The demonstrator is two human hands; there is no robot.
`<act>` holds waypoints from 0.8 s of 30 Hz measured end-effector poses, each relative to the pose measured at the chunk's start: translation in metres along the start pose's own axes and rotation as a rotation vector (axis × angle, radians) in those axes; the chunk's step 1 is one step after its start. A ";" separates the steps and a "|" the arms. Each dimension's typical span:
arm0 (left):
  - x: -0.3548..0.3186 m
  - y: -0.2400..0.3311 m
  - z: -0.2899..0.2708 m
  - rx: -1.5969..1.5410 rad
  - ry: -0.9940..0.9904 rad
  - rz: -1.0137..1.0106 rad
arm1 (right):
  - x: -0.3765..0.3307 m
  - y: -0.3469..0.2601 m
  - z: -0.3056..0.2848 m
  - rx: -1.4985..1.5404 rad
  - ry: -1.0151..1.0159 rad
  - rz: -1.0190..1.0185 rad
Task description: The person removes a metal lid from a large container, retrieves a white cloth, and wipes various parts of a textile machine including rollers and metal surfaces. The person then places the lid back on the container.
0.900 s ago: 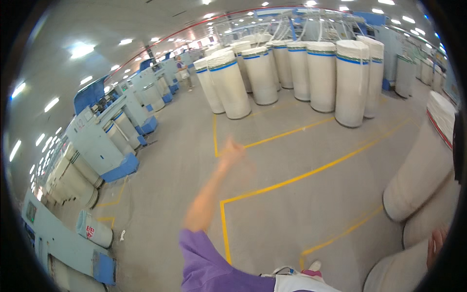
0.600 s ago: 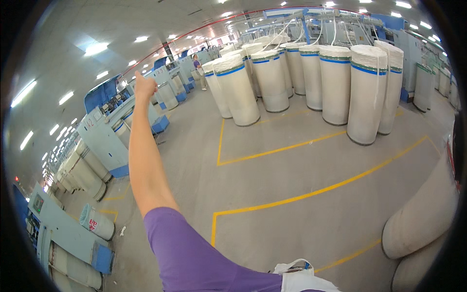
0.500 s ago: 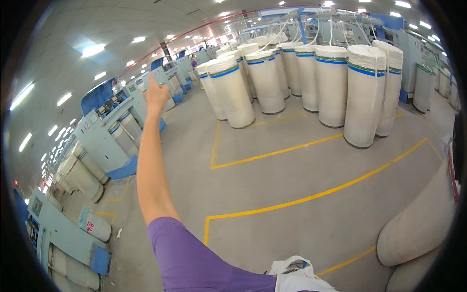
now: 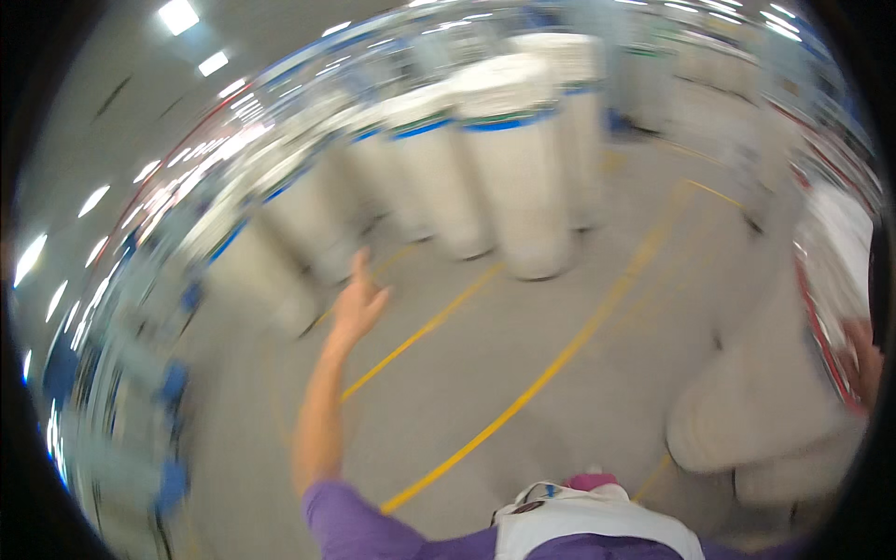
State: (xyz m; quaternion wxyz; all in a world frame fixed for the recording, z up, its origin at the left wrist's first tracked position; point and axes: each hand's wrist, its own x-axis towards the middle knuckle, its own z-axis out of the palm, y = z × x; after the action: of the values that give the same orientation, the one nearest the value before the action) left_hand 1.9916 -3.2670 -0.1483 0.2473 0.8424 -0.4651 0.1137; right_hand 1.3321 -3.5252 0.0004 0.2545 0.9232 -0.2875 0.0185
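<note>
My left hand (image 4: pixel 357 306) is held out over the floor with its index finger stretched forward and the thumb apart. It holds nothing and touches nothing. Beyond it stand tall cream cylindrical cans (image 4: pixel 518 191) with blue bands, heaped with white fibre. At the far right edge, part of my right hand (image 4: pixel 868 359) shows against the red rim of a large pale can (image 4: pixel 756 401). White fibre (image 4: pixel 835 233) lies in that can's top. Motion blur and the picture's edge hide most of the right hand's fingers, so its grip is unclear.
Yellow lines (image 4: pixel 537 390) run across the grey floor (image 4: pixel 467 355). Blurred machines with blue bases (image 4: pixel 171 485) line the left side. More cans (image 4: pixel 646 89) stand at the back right. A white apron or bib (image 4: pixel 597 523) covers my front.
The view has swung to the right and blurred, so the group of cans sits further left. My left hand has come lower, still pointing. My right hand has come into view.
</note>
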 end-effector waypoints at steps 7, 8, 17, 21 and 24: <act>0.168 0.104 0.182 0.046 -0.211 0.339 | 0.090 0.155 0.080 0.009 0.044 0.328; 0.192 0.116 0.203 0.108 -0.357 0.290 | 0.108 0.180 0.086 0.003 -0.032 0.419; 0.392 0.200 0.432 -0.131 -0.619 0.311 | 0.282 0.433 0.175 -0.098 -0.211 0.827; 0.490 0.258 0.560 -0.117 -0.774 0.482 | 0.322 0.547 0.206 -0.329 -0.126 1.070; 0.570 0.338 0.646 -0.070 -0.894 0.640 | 0.329 0.621 0.204 -0.665 0.048 1.277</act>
State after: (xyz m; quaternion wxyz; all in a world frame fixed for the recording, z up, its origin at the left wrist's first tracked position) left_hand 1.9922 -4.1694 -0.3532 0.0068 0.6166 -0.7611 -0.2012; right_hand 1.2481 -4.2328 0.1675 0.4678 0.4480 -0.7558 0.0956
